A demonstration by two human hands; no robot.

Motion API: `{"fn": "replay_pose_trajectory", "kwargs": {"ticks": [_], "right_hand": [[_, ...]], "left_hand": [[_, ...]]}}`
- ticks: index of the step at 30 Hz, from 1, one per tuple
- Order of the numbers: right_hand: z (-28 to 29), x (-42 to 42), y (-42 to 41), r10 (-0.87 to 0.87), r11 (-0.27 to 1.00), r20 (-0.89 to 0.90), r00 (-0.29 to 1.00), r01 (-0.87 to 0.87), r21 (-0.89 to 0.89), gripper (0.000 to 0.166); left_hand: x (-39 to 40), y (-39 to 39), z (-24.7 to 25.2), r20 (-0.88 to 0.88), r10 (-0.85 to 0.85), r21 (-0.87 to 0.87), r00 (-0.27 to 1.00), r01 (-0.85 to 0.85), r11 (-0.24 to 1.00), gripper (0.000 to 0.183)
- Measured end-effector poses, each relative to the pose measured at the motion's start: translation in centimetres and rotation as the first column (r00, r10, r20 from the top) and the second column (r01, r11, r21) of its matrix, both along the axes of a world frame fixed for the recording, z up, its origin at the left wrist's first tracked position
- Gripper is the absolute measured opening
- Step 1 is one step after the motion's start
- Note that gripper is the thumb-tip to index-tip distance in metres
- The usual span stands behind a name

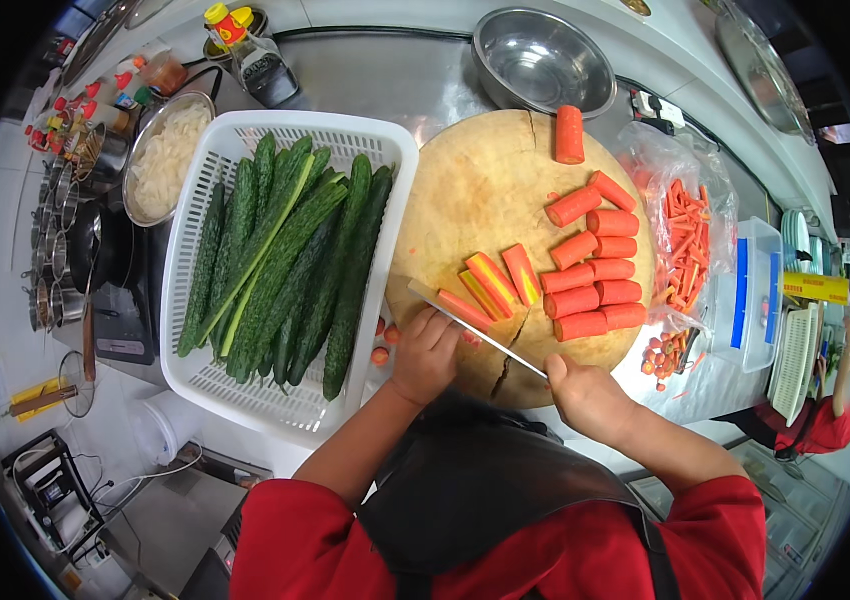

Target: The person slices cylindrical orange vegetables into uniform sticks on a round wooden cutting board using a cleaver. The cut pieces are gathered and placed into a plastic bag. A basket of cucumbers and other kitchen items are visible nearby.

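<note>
My right hand grips the handle of a kitchen knife, whose blade lies slantwise over the near part of a round wooden chopping board. Close behind the blade, my left hand is bent with its fingertips at the knife; whether it pinches a piece of carrot is hidden. A carrot piece lies just beyond the blade. Split carrot pieces with yellow cores are fanned out on the board. Peeled carrot chunks stand grouped at the right, and one chunk lies at the far edge.
Left of the board is a white plastic basket of cucumbers. A steel bowl stands behind. At right lie a plastic bag of cut carrot, carrot ends and a clear container. A person is at far right.
</note>
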State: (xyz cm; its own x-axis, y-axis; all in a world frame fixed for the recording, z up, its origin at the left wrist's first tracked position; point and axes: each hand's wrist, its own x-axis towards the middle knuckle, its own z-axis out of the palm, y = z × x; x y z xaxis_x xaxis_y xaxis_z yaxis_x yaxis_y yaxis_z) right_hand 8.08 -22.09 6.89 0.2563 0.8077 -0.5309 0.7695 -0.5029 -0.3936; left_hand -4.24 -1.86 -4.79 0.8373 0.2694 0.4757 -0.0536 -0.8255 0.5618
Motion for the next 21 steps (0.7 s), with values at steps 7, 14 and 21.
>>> {"fn": "replay_pose_trajectory", "kwargs": {"ticks": [7, 14, 21], "right_hand": [[1.2, 1.6, -0.7, -0.118, 0.983, -0.060, 0.991, 0.125, 0.134, 0.018], [3.1, 0.3, -0.7, -0.038, 0.998, -0.031, 0.999, 0.040, 0.051, 0.013], [-0.6, -0.8, 0.7, -0.029, 0.998, 0.019, 0.999, 0.028, 0.064, 0.017]], "left_hand": [[0.0, 0.5, 0.2, 0.040, -0.039, -0.011, 0.998, 0.039, 0.999, 0.022], [-0.2, 0.1, 0.2, 0.085, 0.030, 0.028, 0.996, -0.032, 0.999, 0.021], [0.3, 0.0, 0.1, 0.051, 0.042, -0.015, 0.998, -0.041, 0.999, 0.019]]}}
